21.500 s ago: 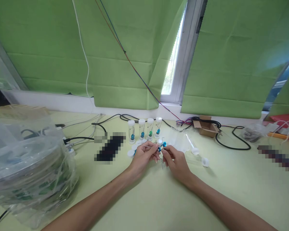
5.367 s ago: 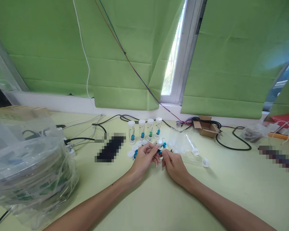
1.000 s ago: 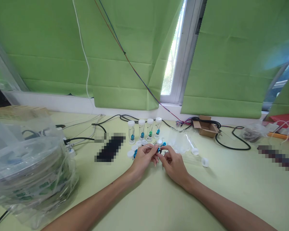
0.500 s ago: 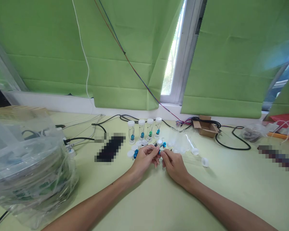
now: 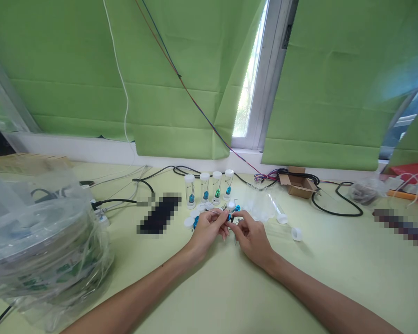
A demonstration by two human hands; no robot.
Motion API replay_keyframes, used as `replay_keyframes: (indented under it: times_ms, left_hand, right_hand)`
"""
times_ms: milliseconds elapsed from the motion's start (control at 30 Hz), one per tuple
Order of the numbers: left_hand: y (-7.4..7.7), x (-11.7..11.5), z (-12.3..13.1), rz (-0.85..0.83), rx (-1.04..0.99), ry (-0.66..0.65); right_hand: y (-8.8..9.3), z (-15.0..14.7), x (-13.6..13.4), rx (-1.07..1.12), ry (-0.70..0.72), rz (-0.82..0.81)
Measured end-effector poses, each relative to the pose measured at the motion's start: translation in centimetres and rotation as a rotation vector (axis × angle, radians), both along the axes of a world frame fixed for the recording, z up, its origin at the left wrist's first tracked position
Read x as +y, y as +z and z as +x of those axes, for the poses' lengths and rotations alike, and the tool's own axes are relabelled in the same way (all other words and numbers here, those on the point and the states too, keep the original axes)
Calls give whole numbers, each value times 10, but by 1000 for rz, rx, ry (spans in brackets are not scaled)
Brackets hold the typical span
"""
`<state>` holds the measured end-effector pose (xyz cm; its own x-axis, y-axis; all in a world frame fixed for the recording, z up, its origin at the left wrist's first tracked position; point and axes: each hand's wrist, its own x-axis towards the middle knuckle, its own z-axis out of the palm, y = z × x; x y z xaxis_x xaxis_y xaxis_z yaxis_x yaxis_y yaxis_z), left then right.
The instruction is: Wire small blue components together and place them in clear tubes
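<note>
Both hands meet over the table at a small blue metal part (image 5: 229,217) with a dark piece at its side. The fingers and thumb of my left hand (image 5: 208,227) are closed on it, and a thin metal rod sticks out leftward above that hand. My right hand (image 5: 253,235) pinches the same part from the right with thumb and index finger. Another blue metal part (image 5: 237,208) lies just behind the fingers. More blue parts (image 5: 195,221) and a white cap (image 5: 188,223) rest left of my left hand.
Several clear capped tubes (image 5: 205,188) with blue or green parts stand behind my hands. Clear tubes (image 5: 261,204) and a loose white cap (image 5: 296,234) lie to the right, near a cardboard box (image 5: 297,182) and black cable (image 5: 341,214). Plastic-wrapped spools (image 5: 45,250) stand at left.
My right index finger has lifted and shifted, and the thumb has moved left against the part. The blue part between the hands shows more now. My left hand stays nearly still.
</note>
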<state>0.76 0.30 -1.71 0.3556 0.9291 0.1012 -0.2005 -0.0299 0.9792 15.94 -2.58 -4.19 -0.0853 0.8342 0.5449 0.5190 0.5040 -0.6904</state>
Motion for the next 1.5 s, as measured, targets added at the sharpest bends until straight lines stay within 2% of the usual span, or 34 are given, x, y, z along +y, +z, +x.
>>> replay_keyframes:
  times_ms: [400,600,867,1167,1500]
  left_hand:
    - [3,-3,2,2,0,-28]
    - [2,-2,2,29,6,-1]
    - [-1,0,1,43,8,-4]
    - [0,-1,2,49,34,-13]
    - [0,-2,3,53,29,-2]
  right_hand:
    - [-1,2,3,-57,-6,-3]
    - [1,1,2,-24,-68,-13]
    - [0,0,0,16,-3,-23]
    - [-1,1,1,-2,4,-29]
    - [0,0,3,-6,-79,-11]
